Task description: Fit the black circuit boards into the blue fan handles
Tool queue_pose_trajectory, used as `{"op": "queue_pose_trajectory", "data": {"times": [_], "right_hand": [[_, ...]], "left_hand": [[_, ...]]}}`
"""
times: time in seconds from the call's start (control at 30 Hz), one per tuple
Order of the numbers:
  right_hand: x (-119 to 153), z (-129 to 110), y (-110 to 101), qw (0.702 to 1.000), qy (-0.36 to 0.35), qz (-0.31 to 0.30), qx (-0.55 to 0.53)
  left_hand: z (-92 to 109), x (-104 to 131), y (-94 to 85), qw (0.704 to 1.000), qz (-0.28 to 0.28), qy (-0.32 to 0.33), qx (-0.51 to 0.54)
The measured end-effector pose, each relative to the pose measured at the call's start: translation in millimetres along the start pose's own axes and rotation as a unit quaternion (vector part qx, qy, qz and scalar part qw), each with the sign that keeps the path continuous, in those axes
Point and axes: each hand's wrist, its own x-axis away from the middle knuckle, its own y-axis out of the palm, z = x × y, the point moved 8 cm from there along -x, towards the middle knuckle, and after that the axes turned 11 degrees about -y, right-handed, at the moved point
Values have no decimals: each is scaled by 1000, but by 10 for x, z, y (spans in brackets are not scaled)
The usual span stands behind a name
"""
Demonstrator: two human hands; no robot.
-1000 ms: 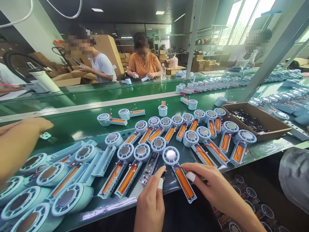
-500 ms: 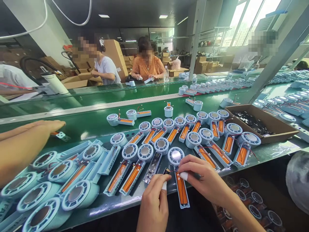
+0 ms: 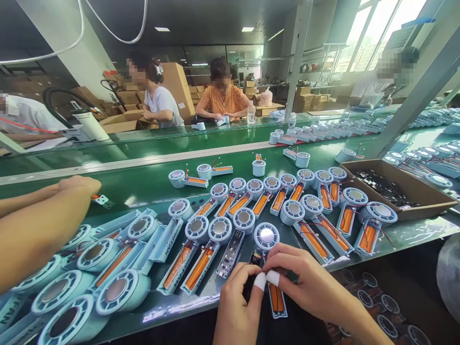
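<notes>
A light-blue handheld fan (image 3: 266, 235) lies at the near edge of the bench, its handle open and an orange battery (image 3: 276, 299) showing inside. Over that handle, my left hand (image 3: 239, 299) is closed on a small black circuit board (image 3: 255, 258), mostly covered by the fingers. My right hand (image 3: 305, 275) pinches at thin wires by the fan's neck; the wire ends are hidden. Both thumbs wear white finger covers, and their tips meet. Left of my hands is a fan whose handle holds a fitted circuit board (image 3: 230, 254).
Rows of similar fans (image 3: 220, 229) surround my hands, with more piled at left (image 3: 117, 291). A cardboard box (image 3: 424, 211) of dark boards stands at right. Another person's arm (image 3: 46, 230) reaches in from the left. Co-workers sit beyond the green belt (image 3: 151, 165).
My hands have come together, the left thumb now touching the right thumb over the handle. The view has shifted slightly, and the co-worker's arm at left has moved a little.
</notes>
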Motion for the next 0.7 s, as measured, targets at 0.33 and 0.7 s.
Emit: {"op": "queue_pose_trajectory", "data": {"times": [0.33, 0.7], "right_hand": [[-5, 31, -13, 996, -19, 67, 51], [-74, -124, 4, 969, -39, 68, 234]], "left_hand": [[-259, 72, 28, 989, 11, -113, 94], [-229, 138, -25, 996, 83, -39, 19]]}}
